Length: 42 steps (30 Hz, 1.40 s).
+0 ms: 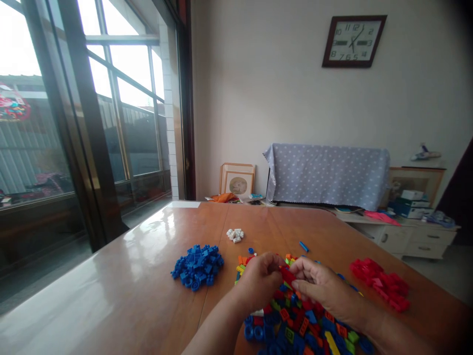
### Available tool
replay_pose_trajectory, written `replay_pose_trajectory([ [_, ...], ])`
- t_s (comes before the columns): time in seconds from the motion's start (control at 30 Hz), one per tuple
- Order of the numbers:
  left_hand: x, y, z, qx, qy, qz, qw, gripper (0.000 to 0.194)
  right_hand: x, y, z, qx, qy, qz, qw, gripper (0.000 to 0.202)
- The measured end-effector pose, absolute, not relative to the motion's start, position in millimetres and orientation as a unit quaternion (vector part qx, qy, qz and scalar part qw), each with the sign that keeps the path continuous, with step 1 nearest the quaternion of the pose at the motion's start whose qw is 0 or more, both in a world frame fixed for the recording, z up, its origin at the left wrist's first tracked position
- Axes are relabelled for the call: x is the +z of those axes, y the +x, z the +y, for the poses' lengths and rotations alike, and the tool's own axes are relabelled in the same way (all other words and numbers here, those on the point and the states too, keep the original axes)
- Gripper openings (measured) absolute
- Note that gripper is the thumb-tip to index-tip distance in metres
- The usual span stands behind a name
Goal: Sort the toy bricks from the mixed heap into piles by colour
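Observation:
Over a mixed pile of toy building bricks (295, 320), both hands meet at a red toy brick (287, 274). My left hand (261, 276) is closed, thumb and fingers pinching the brick's left end. From the other side my right hand (320, 282) grips it between thumb and fingertips. The fingers partly cover the brick, so its full shape is hidden. Beneath them lie red, blue, green, orange and yellow bricks. A heap of blue bricks (198, 266) sits left of my left hand, and a heap of red bricks (380, 283) lies right of my right hand.
A small cluster of white bricks (235, 235) rests farther back on the wooden table (148, 276). Behind the mixed pile lie a blue stick-like piece (303, 246) and a small round blue piece (251, 251). A white sheet (184, 204) is at the table's far left edge.

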<state>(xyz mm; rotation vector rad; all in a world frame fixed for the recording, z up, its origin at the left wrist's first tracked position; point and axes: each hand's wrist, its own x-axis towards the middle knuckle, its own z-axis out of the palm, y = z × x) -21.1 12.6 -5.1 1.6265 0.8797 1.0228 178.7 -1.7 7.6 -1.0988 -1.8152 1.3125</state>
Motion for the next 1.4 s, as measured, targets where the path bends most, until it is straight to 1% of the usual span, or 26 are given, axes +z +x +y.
replay_pose_trajectory([
  [0.13,-6,-25,16,0.442,0.671,0.388,0.452,0.027,9,176,-1,0.490,-0.439,-0.678,0.329,0.028],
  [0.2,-6,-29,20,0.473,0.653,0.408,0.428,0.030,8,178,5,0.481,-0.458,-0.667,0.337,0.031],
  [0.3,-4,-38,27,0.531,0.599,0.429,0.419,0.028,5,185,23,0.452,-0.500,-0.641,0.365,0.034],
  [0.43,2,-51,32,0.562,0.551,0.472,0.397,0.025,0,191,65,0.401,-0.545,-0.625,0.389,0.028],
  [0.67,-1,-58,37,0.556,0.531,0.510,0.385,0.024,-24,171,144,0.328,-0.628,-0.623,0.334,0.019],
  [0.8,-9,-61,41,0.503,0.566,0.559,0.339,0.020,-39,152,174,0.293,-0.663,-0.621,0.299,0.017],
  [0.93,-6,-63,34,0.370,0.641,0.638,0.213,0.017,-48,133,196,0.265,-0.681,-0.628,0.269,0.014],
  [1.03,0,-60,25,0.285,0.696,0.646,0.132,0.016,-51,117,207,0.244,-0.687,-0.636,0.254,0.012],
  [1.13,1,-55,21,0.253,0.730,0.625,0.115,0.013,-52,104,215,0.228,-0.693,-0.641,0.238,0.014],
  [1.27,-3,-55,24,0.261,0.737,0.612,0.117,0.011,-54,97,221,0.227,-0.703,-0.643,0.199,0.015],
  [1.4,-5,-58,26,0.267,0.732,0.618,0.106,0.012,-55,99,226,0.223,-0.712,-0.644,0.168,0.015],
])
